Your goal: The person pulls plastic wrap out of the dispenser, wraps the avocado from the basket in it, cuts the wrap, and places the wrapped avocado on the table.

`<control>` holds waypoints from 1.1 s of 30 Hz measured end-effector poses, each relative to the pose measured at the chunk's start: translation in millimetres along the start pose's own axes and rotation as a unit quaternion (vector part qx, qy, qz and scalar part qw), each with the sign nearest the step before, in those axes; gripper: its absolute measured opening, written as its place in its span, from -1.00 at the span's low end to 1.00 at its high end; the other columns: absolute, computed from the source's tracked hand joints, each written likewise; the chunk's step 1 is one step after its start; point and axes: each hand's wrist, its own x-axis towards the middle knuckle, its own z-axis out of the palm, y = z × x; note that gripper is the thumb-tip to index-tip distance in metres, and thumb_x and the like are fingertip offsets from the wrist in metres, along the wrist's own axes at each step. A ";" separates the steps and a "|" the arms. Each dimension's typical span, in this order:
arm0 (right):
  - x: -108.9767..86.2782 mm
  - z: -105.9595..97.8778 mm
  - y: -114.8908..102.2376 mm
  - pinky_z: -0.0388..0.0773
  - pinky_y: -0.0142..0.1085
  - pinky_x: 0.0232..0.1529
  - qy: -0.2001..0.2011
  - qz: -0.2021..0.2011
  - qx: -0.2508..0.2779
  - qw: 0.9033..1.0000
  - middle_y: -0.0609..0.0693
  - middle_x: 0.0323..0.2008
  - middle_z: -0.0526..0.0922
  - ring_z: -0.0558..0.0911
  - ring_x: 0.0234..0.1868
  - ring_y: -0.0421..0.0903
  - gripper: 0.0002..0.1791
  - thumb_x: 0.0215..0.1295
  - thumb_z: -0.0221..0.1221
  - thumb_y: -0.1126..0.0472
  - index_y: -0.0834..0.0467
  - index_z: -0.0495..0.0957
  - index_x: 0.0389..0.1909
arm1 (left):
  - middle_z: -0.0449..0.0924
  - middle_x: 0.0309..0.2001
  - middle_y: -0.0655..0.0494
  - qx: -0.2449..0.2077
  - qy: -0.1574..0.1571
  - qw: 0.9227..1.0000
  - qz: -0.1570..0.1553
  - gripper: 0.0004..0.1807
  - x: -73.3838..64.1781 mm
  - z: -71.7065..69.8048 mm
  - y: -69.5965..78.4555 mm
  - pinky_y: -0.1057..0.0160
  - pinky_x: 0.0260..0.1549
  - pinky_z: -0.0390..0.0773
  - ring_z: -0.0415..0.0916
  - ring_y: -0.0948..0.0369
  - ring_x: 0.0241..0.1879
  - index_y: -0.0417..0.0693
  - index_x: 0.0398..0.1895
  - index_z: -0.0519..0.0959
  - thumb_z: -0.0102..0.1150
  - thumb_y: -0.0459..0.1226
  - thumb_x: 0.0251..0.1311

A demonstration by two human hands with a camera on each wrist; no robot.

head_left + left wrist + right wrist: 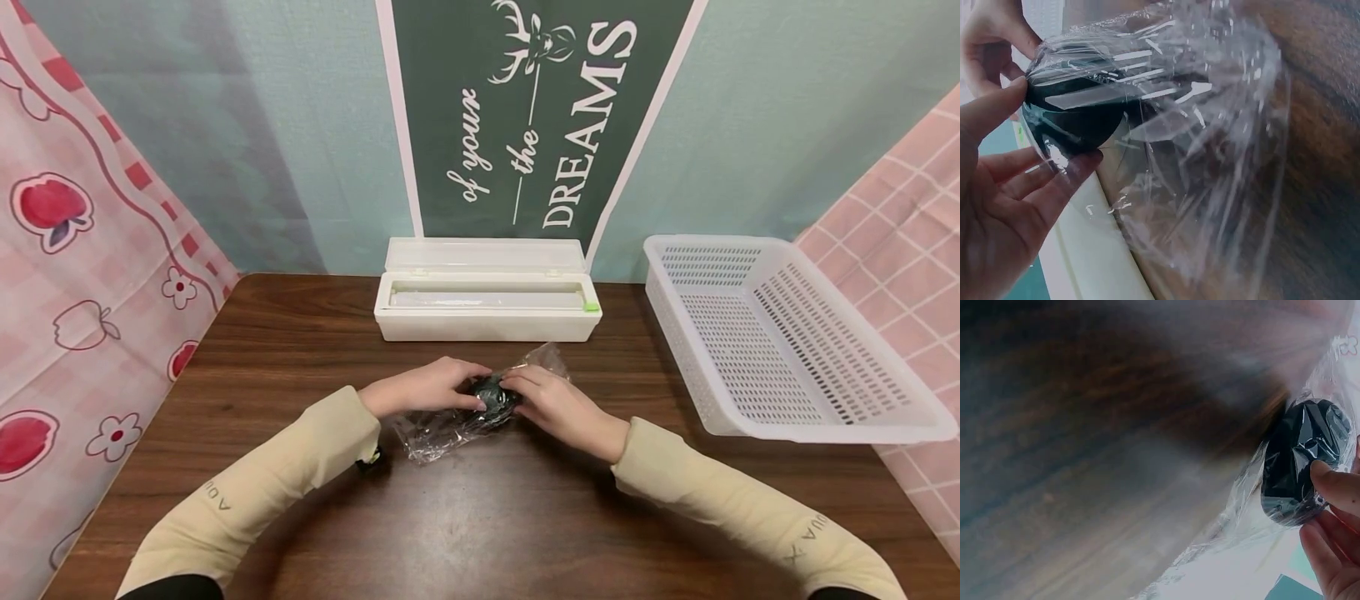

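A smooth black rounded object (495, 398) is wrapped in clear plastic film (442, 435), whose loose ends spread out on both sides over the table. My left hand (431, 390) grips its left side through the film; in the left wrist view, the thumb and fingers (1054, 194) lie around the dark curved body (1079, 106). From the other side my right hand (558, 408) pinches it, and in the right wrist view the thumb (1338, 487) presses on the film over the black surface (1300, 456). Its exact kind I cannot tell.
Behind the hands stands a white cling film dispenser (487, 325), its lid raised, a film roll inside and a green cutter slide (591, 307) at its right end. A white plastic basket (690, 375) is on the right of the brown wooden table (480, 533). Curtains hang around the table.
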 end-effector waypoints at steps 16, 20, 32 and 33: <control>-2.2 -9.6 2.8 0.49 -0.22 0.02 0.025 0.042 0.004 0.999 0.12 -0.12 0.58 0.55 -0.05 0.00 -0.57 -0.10 0.37 0.41 0.31 0.53 -0.12 | 0.60 -0.08 -0.09 -0.021 0.052 0.997 -0.053 -0.45 -3.6 11.7 3.3 0.22 -0.09 0.52 0.56 0.11 -0.11 -0.32 0.08 0.45 0.21 -0.09 0.13; -6.6 -10.5 0.4 0.56 -0.23 -0.11 0.035 0.116 0.031 0.992 0.09 -0.20 0.62 0.60 -0.16 -0.02 -0.64 -0.04 0.37 0.31 0.29 0.56 -0.17 | 0.60 -0.08 -0.10 -0.024 0.061 0.996 -0.058 -0.43 -4.8 13.1 3.3 0.21 -0.05 0.50 0.55 0.09 -0.08 -0.33 0.08 0.44 0.21 -0.09 0.13; -8.5 1.8 -9.8 0.61 -0.34 -0.36 0.014 0.266 0.134 0.954 0.08 -0.39 0.68 0.66 -0.39 -0.11 -0.72 0.00 0.36 0.19 0.28 0.62 -0.31 | 0.62 -0.13 -0.11 -0.048 0.073 0.993 -0.083 -0.43 -5.2 17.8 3.4 0.21 -0.08 0.52 0.56 0.11 -0.12 -0.34 0.07 0.44 0.22 -0.10 0.12; -8.2 2.6 -10.4 0.61 -0.35 -0.36 0.012 0.272 0.141 0.952 0.09 -0.39 0.68 0.67 -0.39 -0.09 -0.70 0.01 0.36 0.18 0.30 0.61 -0.30 | 0.62 -0.14 -0.11 -0.053 0.074 0.992 -0.087 -0.44 -5.3 17.9 3.8 0.22 -0.09 0.52 0.57 0.11 -0.12 -0.34 0.07 0.44 0.22 -0.10 0.12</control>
